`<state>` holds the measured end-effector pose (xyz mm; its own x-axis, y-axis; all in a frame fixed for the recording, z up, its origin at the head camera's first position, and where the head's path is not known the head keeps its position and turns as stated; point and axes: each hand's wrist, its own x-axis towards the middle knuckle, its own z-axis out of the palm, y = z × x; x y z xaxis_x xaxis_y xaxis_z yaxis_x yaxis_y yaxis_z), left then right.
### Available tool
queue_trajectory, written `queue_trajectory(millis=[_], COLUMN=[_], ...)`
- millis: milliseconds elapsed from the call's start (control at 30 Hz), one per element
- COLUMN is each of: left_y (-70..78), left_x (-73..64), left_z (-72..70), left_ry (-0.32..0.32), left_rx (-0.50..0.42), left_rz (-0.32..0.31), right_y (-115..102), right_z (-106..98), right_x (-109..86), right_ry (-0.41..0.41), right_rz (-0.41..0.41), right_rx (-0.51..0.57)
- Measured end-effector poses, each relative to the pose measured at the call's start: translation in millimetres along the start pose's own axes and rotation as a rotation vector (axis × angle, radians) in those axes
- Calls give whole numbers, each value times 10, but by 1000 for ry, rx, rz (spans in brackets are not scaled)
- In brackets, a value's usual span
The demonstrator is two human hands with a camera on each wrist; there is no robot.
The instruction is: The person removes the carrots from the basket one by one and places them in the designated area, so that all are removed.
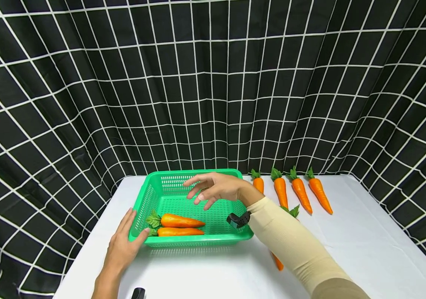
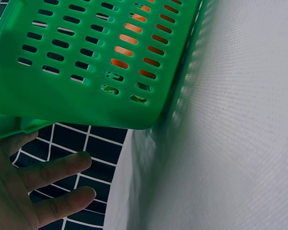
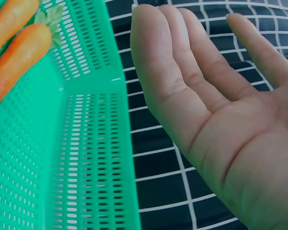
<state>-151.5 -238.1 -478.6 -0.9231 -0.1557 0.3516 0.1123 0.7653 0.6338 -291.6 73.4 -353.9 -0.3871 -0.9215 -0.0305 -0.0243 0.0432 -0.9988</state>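
A green plastic basket (image 1: 198,238) with slotted walls stands on the white table. Two orange carrots with leafy tops, one (image 1: 181,221) behind the other (image 1: 181,231), lie side by side near its front left. At the basket's front left corner is my left hand (image 1: 123,243), its thumb at the rim and its fingers outside. The left wrist view shows those fingers (image 2: 62,206) spread and holding nothing. My right hand (image 1: 218,187) hovers over the basket, palm empty, fingers loosely bent. From the right wrist, its fingers (image 3: 153,52) appear beside the basket wall (image 3: 93,158).
Several more carrots lie right of the basket, among them a row with one carrot (image 1: 281,193), another (image 1: 300,195) and the rightmost one (image 1: 321,195). My right sleeve (image 1: 291,241) partly covers carrot leaves (image 1: 293,211) and an orange tip (image 1: 277,262). A black gridded curtain (image 1: 213,83) surrounds the table.
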Motion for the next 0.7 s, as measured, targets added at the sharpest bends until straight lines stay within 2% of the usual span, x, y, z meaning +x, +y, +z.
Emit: queue_trajectory(millis=[467, 700], left_y=[2, -2], left_x=[11, 10], left_z=[-14, 5], left_ry=[7, -2], left_rx=[1, -8], left_rz=[6, -2], right_y=[215, 331], right_z=[-136, -164], right_x=[402, 551], right_ry=[-101, -92], right_rz=[169, 210], right_rx=[-58, -68])
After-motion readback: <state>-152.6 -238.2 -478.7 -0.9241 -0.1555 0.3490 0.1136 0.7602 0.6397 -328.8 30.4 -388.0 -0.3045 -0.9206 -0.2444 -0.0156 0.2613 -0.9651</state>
